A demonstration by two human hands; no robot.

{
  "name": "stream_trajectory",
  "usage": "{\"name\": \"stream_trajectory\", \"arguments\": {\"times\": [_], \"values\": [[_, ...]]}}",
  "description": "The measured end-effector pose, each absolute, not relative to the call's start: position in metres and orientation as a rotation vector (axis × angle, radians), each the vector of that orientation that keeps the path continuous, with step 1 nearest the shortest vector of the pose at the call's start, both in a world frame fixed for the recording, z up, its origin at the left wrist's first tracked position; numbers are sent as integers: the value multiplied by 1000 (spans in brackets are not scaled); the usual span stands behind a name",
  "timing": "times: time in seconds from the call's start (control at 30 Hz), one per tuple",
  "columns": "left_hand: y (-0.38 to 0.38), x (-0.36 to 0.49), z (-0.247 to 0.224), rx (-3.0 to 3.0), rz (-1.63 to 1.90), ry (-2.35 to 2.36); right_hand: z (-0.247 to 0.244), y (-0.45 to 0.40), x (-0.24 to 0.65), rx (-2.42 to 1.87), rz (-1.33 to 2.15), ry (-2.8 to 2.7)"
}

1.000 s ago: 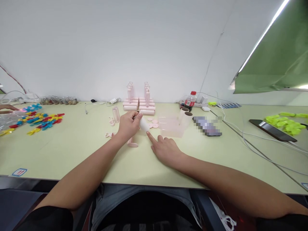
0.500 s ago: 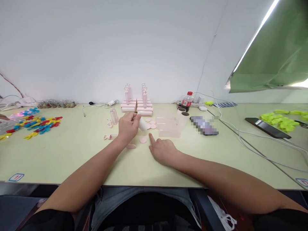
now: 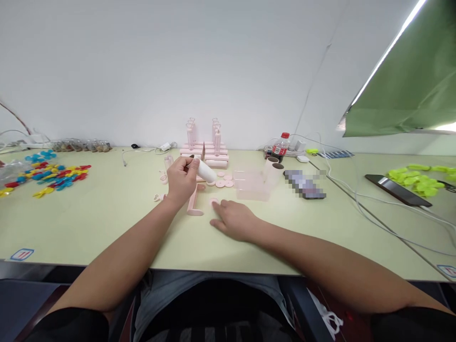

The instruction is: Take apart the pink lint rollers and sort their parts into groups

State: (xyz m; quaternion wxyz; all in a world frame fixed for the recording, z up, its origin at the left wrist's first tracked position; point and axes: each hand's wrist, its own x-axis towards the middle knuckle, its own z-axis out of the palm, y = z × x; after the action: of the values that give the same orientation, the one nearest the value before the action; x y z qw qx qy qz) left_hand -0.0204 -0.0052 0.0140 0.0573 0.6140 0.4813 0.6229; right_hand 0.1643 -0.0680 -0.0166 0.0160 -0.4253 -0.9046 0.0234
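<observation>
My left hand (image 3: pixel 181 179) is closed around one end of a white sticky-paper roll (image 3: pixel 206 172), held tilted above the table. Below it on the table lies a pink bracket-shaped holder (image 3: pixel 192 203) with a rounded end. My right hand (image 3: pixel 237 221) has its fingers apart, and the index fingertip touches a small pink disc (image 3: pixel 213 201) lying flat. Several more pink discs (image 3: pixel 221 183) lie just beyond. A pink handle piece with a loop (image 3: pixel 157 197) is partly hidden behind my left wrist.
A translucent pink box (image 3: pixel 252 194) sits right of the discs, with two white rolls (image 3: pixel 273 175) standing by it. Pink rollers (image 3: pixel 216 164) are stacked at the wall. A cola bottle (image 3: pixel 280 146), a phone (image 3: pixel 304 184), cables and colourful plastic pieces (image 3: pixel 64 178) lie around.
My right hand has moved left and its index finger now touches the near disc. My left hand has lifted the roll slightly up and left, and the pink holder shows more fully.
</observation>
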Motion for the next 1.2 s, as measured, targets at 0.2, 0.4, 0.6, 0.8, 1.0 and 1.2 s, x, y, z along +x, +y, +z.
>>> {"name": "stream_trajectory", "arguments": {"times": [0.2,0.4,0.6,0.8,1.0,1.2], "values": [[-5,-19,15,1746,1882,1390,-15,-62,174,-1544,98,-2681],[0,-20,10,1606,1828,1298,-10,-61,173,-1382,163,-2864],[-1,-19,10,1562,1786,1236,-17,-50,180,-1570,218,-2610],[-10,-6,10,1206,1370,906,-16,-48,187,-1057,874,-1938],[-24,7,6,1216,1049,748,6,-46,197,-870,809,-1514],[-21,7,3,1294,1151,960,36,-19,259,-982,144,-1285]]}}
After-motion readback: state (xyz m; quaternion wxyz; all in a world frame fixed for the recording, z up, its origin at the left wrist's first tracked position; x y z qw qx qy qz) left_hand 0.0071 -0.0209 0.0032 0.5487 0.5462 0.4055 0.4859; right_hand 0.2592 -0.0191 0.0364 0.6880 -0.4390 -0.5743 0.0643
